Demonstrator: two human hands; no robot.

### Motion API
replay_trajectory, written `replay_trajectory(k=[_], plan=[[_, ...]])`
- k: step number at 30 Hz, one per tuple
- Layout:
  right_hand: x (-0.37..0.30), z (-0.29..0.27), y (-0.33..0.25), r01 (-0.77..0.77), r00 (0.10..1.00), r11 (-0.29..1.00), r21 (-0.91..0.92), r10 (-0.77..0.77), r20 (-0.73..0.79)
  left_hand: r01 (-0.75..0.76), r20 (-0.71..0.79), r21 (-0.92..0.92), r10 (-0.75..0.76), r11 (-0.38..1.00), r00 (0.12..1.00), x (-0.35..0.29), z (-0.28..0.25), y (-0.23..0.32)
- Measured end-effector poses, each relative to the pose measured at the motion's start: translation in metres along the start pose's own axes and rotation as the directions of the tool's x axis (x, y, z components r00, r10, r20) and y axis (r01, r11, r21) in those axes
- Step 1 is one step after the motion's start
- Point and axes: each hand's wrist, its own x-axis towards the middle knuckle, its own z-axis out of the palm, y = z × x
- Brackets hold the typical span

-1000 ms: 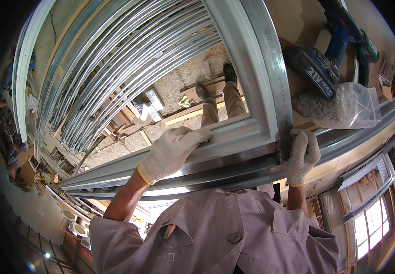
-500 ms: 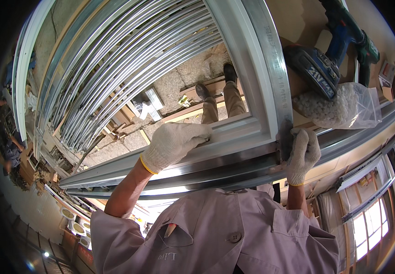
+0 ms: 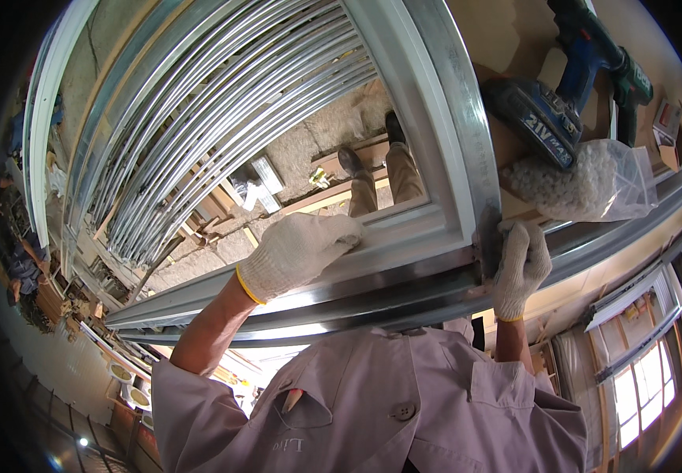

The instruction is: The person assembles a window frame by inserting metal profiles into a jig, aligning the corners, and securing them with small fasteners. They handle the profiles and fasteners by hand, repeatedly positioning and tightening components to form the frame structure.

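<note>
A pale grey metal frame [image 3: 427,118] meets in a corner in front of me, with a shiny steel profile [image 3: 473,102] along its outer right side. My left hand [image 3: 297,251], in a white knitted glove with a yellow cuff, is closed over the frame's near bar, its fingertips at the inner edge. At the outer corner, my right hand [image 3: 521,264], gloved alike, has its fingers curled against the end of the steel profile. Part of its grip is hidden. A dark steel channel [image 3: 372,303] runs below both hands, close to my body.
A blue and green cordless drill [image 3: 581,79] lies at the right, beside a clear bag of white plugs [image 3: 589,185] and a small box [image 3: 670,126]. Many thin metal rods [image 3: 222,102] span the far left. Beyond the frame, the floor [image 3: 293,150] holds offcuts.
Both hands keep their holds on the frame and the profile. The frame, drill and bag appear slightly farther left in the picture; otherwise little differs.
</note>
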Motion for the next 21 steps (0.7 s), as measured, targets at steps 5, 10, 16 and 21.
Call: replay_trajectory(k=[5, 10, 16, 21], plan=[[0.001, 0.001, -0.003, -0.012, 1.000, 1.000, 0.009, 0.012, 0.009, 0.067, 0.049, -0.294, -0.055, 0.953, 0.997, 0.006, -0.006, -0.012], [0.001, -0.001, -0.002, -0.015, 1.000, 1.000, 0.011, 0.015, 0.011, -0.073, 0.091, -0.395, 0.118, 0.916, 0.989, 0.016, -0.004, -0.034], [0.002, 0.000, 0.000, -0.012, 1.000, 1.000, 0.010, 0.012, 0.014, -0.093, 0.097, -0.288, 0.125, 0.953, 0.987, 0.017, -0.006, -0.029], [0.002, 0.001, -0.002, -0.007, 1.000, 1.000, 0.010, 0.007, 0.013, -0.179, -0.043, -0.164, 0.174, 0.970, 0.984, 0.012, 0.008, -0.034]])
